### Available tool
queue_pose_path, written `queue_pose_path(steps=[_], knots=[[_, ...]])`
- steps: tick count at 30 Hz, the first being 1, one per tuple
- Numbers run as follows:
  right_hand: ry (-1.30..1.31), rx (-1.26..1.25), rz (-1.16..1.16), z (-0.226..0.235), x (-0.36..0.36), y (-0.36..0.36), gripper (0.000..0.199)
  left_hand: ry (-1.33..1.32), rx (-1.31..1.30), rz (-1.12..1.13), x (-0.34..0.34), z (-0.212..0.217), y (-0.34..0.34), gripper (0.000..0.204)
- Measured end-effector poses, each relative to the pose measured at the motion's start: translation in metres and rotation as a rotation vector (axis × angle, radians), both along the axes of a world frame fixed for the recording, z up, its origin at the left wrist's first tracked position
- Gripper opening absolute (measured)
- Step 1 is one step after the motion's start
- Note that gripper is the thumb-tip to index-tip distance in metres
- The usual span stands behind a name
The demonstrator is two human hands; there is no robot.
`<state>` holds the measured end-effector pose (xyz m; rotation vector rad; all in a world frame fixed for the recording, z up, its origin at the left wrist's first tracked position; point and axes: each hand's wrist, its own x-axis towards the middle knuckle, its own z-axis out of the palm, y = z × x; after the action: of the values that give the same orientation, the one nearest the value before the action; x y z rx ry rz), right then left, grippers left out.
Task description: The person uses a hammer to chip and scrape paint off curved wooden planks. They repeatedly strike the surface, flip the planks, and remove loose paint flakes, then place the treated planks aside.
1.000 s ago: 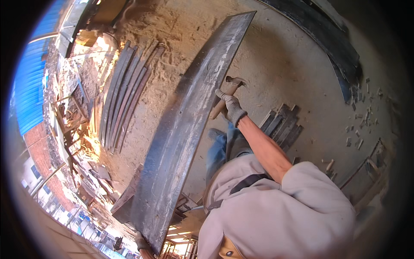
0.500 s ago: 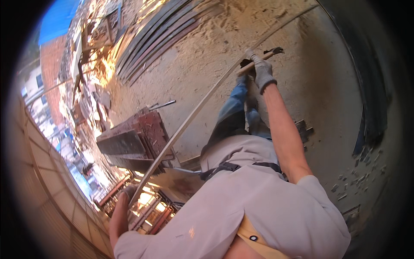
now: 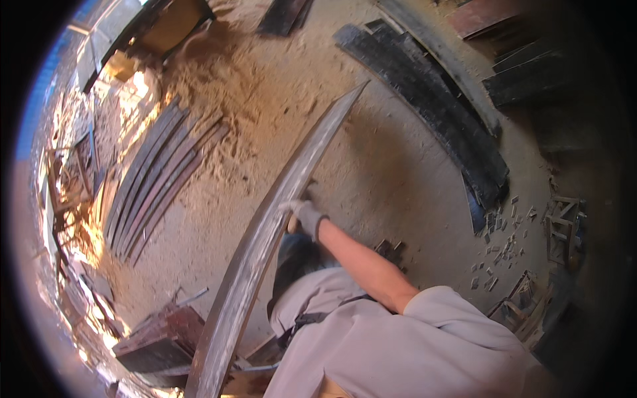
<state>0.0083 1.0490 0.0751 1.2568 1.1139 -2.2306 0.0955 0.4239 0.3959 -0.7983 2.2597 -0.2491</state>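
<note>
A long wooden board (image 3: pixel 255 242), narrow and pale-streaked with a dark side, slants from the lower left up to the middle. My right hand (image 3: pixel 306 217), in a grey knitted glove, is closed at its right edge, with fingertips on the wood. A short tan bit of a hammer's handle (image 3: pixel 292 224) shows under the palm; its dark head is mostly hidden beside the board. My left hand is out of sight, as is the board's near end.
Several narrow planks (image 3: pixel 156 182) lie on the sandy ground at the left. Dark boards (image 3: pixel 431 106) are stacked at the upper right, with small wood offcuts (image 3: pixel 501 249) scattered below them. A reddish panel stack (image 3: pixel 162 341) stands lower left.
The view has turned toward the right. The board has rolled from its thin edge to show its broad face. My left hand has left the view; my right hand stays on the board.
</note>
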Motion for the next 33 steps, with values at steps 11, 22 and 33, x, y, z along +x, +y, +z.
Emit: queue_pose_path(steps=[11, 22, 33], knots=[[-0.147, -0.152, -0.116, 0.091, 0.012, 0.063, 0.022, 0.565, 0.120, -0.170, -0.225, -0.026, 0.155, 0.055], [0.028, 0.181, -0.514, 0.183, 0.050, 0.361, 0.028, 0.561, 0.478, -0.084, -0.291, -0.186, 0.327, 0.058], [0.239, 1.118, -0.490, 0.502, 0.065, 0.604, 0.029, -0.084, 0.698, -0.621, -0.229, -0.356, 0.701, 0.080]])
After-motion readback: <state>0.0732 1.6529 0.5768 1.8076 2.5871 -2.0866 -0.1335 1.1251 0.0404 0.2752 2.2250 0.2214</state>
